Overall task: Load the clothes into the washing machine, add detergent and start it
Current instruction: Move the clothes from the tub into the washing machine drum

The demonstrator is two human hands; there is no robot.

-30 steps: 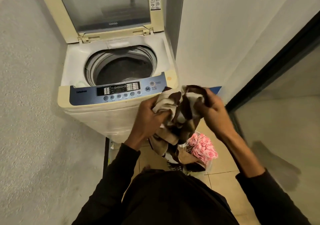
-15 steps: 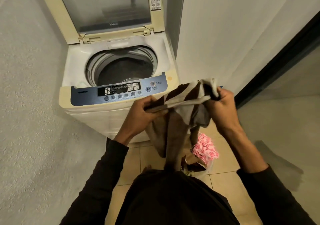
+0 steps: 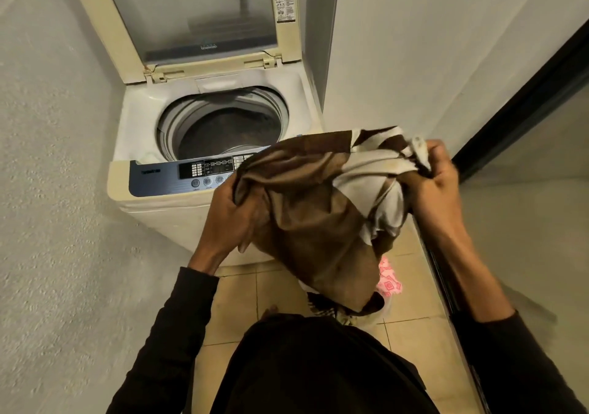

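A top-loading washing machine [image 3: 153, 209] stands ahead with its lid [image 3: 197, 15] raised and the drum [image 3: 223, 129] open and dark inside. In front of its blue control panel [image 3: 169, 181] I hold a brown and white cloth [image 3: 312, 196] spread between both hands. My left hand [image 3: 232, 219] grips its left edge. My right hand [image 3: 433, 177] grips a bunched white and brown corner. The cloth hangs down and hides the right end of the panel. Below it lies a pink patterned garment [image 3: 390, 281] on the floor.
Grey textured wall [image 3: 47, 190] runs along the left, a white wall [image 3: 430, 47] on the right. A dark door frame [image 3: 516, 101] stands at the right. Tan floor tiles [image 3: 236, 299] lie in front of the machine. More checked cloth [image 3: 322, 308] shows under the hanging cloth.
My hands have moved apart and the cloth has opened out wider between them. It now covers the right end of the control panel and most of the pink garment.
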